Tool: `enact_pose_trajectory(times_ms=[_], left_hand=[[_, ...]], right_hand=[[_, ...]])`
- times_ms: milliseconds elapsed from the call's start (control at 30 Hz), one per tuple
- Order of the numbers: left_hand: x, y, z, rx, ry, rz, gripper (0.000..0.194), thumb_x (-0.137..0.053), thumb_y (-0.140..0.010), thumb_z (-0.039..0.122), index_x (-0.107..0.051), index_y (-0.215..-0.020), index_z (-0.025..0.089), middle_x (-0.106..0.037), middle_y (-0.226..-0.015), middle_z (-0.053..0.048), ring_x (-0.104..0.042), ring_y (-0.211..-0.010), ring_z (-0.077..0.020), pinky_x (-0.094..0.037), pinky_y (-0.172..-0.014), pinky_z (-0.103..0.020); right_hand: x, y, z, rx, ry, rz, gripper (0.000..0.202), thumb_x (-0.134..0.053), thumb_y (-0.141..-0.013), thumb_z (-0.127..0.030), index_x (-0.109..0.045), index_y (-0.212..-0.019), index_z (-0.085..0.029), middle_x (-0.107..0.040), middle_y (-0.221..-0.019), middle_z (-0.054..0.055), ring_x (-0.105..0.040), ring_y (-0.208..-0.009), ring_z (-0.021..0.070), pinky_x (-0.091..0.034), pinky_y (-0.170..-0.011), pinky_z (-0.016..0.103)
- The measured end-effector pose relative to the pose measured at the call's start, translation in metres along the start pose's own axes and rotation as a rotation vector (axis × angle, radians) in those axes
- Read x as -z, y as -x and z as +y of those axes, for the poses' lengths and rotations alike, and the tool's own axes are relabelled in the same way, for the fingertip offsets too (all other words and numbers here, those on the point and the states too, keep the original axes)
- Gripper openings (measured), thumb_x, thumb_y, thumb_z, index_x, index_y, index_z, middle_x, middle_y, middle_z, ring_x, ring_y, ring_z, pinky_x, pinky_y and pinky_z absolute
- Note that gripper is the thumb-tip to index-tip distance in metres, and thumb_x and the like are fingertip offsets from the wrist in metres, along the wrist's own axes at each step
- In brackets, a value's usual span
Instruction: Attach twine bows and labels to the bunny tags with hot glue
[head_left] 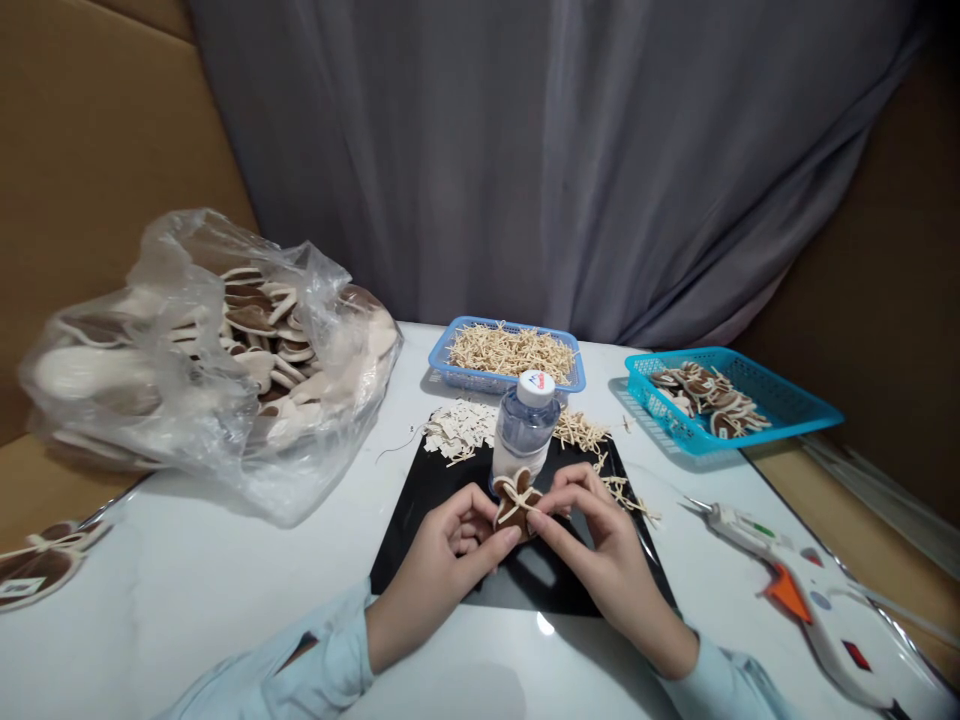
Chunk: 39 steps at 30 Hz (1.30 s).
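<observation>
Between both hands, above a black mat (442,500), is a small brown piece (513,507) with a cream edge and a cream bow on its front. My left hand (457,545) pinches its left and lower side, thumb in front. At its right edge, my right hand (600,535) has thumb and index finger closed by the bow. Just behind the piece stands a clear bottle (525,430) with a white cap. White tags (459,428) lie in a pile left of the bottle, and loose cream bows (581,430) are scattered to its right.
A plastic bag (300,440) full of brown-and-cream pieces fills the left side. Behind the bottle sits a blue basket (450,378) of cream bows. On the right are a turquoise basket (795,410) with bow-trimmed pieces and a glue gun (832,610). Another finished-looking piece (45,570) lies far left.
</observation>
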<state>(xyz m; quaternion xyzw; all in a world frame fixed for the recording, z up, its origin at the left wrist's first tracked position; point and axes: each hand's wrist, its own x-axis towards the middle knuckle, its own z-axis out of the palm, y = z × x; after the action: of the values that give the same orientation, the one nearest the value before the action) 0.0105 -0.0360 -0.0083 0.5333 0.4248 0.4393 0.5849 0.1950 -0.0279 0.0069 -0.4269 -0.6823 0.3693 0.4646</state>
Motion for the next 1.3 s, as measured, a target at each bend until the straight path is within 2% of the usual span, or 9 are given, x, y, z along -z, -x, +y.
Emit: enact_pose_trajectory(times_ms=[333,600,733,833,933,1033,1100,1300], left_hand=[[0.003,-0.001,0.003,0.016,0.044,0.018,0.030,-0.069,-0.081,0.040,-0.047,-0.076,0.020,-0.052,-0.060,0.007,-0.047,-0.050,-0.0053,-0.032,-0.042,-0.015],[0.002,0.000,0.007,0.022,0.043,0.012,0.029,-0.068,-0.082,0.039,-0.046,-0.077,0.020,-0.053,-0.061,0.007,-0.046,-0.050,-0.0051,-0.032,-0.043,-0.015],[0.001,0.001,0.012,0.014,0.050,0.003,0.030,-0.068,-0.081,0.040,-0.046,-0.076,0.020,-0.051,-0.059,0.007,-0.044,-0.051,-0.0056,-0.031,-0.043,-0.016],[0.001,0.001,0.013,0.013,0.052,-0.003,0.029,-0.067,-0.082,0.039,-0.046,-0.076,0.020,-0.051,-0.060,0.007,-0.043,-0.051,-0.0060,-0.031,-0.044,-0.017],[0.002,0.001,0.012,0.018,0.044,-0.012,0.026,-0.066,-0.083,0.037,-0.048,-0.077,0.020,-0.051,-0.063,0.007,-0.043,-0.052,-0.0063,-0.033,-0.047,-0.018],[0.002,0.001,0.010,0.002,0.047,-0.035,0.023,-0.067,-0.082,0.034,-0.050,-0.077,0.019,-0.051,-0.068,0.005,-0.046,-0.059,-0.0077,-0.036,-0.051,-0.019],[0.003,0.000,0.009,-0.012,0.074,-0.071,0.021,-0.067,-0.082,0.032,-0.052,-0.077,0.018,-0.052,-0.073,0.004,-0.050,-0.066,-0.0097,-0.039,-0.056,-0.020],[0.003,-0.002,0.007,-0.039,0.195,-0.123,0.020,-0.067,-0.083,0.026,-0.052,-0.073,0.018,-0.053,-0.075,0.004,-0.053,-0.069,-0.0107,-0.043,-0.066,-0.024]], right_hand=[[0.006,-0.003,0.003,0.019,-0.038,0.025,0.005,-0.067,-0.086,-0.030,-0.069,-0.083,-0.027,-0.050,-0.089,0.001,-0.052,-0.088,0.0171,-0.041,-0.075,0.030],[0.016,-0.011,0.009,-0.052,-0.082,0.353,0.011,-0.069,-0.083,-0.035,-0.070,-0.080,-0.024,-0.056,-0.087,0.002,-0.053,-0.085,0.0181,-0.041,-0.074,0.031],[0.019,-0.012,0.018,-0.122,-0.027,0.363,0.022,-0.060,-0.088,-0.040,-0.072,-0.082,-0.022,-0.059,-0.100,0.006,-0.055,-0.101,0.0235,-0.040,-0.087,0.037],[0.016,-0.011,0.019,-0.048,0.041,0.378,0.014,-0.067,-0.084,-0.034,-0.066,-0.093,-0.024,-0.056,-0.112,0.006,-0.053,-0.109,0.0246,-0.041,-0.087,0.038],[0.010,-0.005,0.009,0.111,0.099,0.316,0.014,-0.066,-0.086,-0.025,-0.060,-0.097,-0.025,-0.058,-0.102,0.003,-0.056,-0.097,0.0203,-0.043,-0.084,0.036],[0.005,0.003,-0.002,0.298,0.266,0.121,0.018,-0.065,-0.087,-0.019,-0.060,-0.103,-0.025,-0.058,-0.098,0.003,-0.056,-0.093,0.0195,-0.043,-0.082,0.036],[0.003,0.006,-0.005,0.383,0.368,0.041,0.023,-0.065,-0.087,-0.016,-0.061,-0.107,-0.026,-0.058,-0.100,0.004,-0.056,-0.093,0.0201,-0.043,-0.081,0.037],[0.002,0.006,-0.003,0.401,0.441,0.033,0.016,-0.063,-0.088,-0.015,-0.063,-0.101,-0.024,-0.060,-0.097,0.005,-0.055,-0.089,0.0207,-0.042,-0.078,0.039]])
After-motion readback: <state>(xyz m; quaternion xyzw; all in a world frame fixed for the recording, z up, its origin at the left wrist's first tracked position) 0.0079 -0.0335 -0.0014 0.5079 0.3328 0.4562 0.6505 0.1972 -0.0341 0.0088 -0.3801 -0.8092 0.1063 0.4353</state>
